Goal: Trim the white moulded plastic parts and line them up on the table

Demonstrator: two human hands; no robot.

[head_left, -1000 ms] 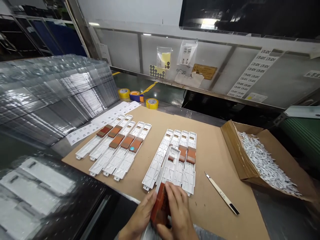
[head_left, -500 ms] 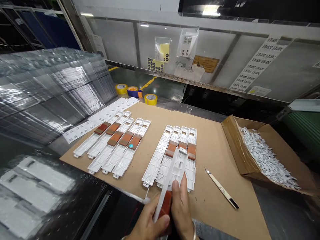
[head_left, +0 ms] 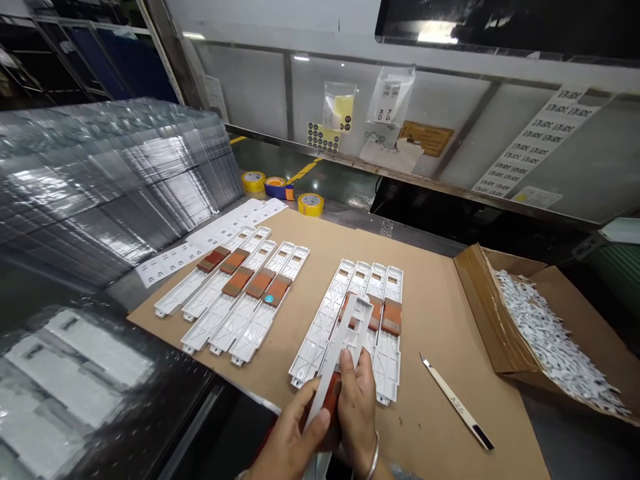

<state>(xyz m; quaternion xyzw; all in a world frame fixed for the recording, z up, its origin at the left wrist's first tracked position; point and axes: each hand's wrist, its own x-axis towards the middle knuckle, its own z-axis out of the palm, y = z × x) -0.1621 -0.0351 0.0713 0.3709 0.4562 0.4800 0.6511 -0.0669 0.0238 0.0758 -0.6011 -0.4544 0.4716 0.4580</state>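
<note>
Holds a white strip (head_left: 335, 363) at six o'clock, its far end pointing towards twelve, clasping the lower part in the left hand (head_left: 291, 433) and pinching the side further up with the right hand (head_left: 359, 405). Has tipped the strip towards its edge since a second ago, and shifted the right hand upward from over the brown block (head_left: 332, 395); suggests turning the piece in the air, not yet laying it down. Looks long and shallow, with a plain side wall, a ribbed inner face and a small slot near the far end. Just beyond, at twelve to one, four more strips (head_left: 320, 324), partly hidden behind it. At three, a pale-handled knife (head_left: 457, 403). Farther off, between ten and eleven, five strips (head_left: 217, 316) with blocks; past two, a carton (head_left: 477, 308) of small white parts (head_left: 560, 341); near twelve, tape rolls (head_left: 311, 205).
</note>
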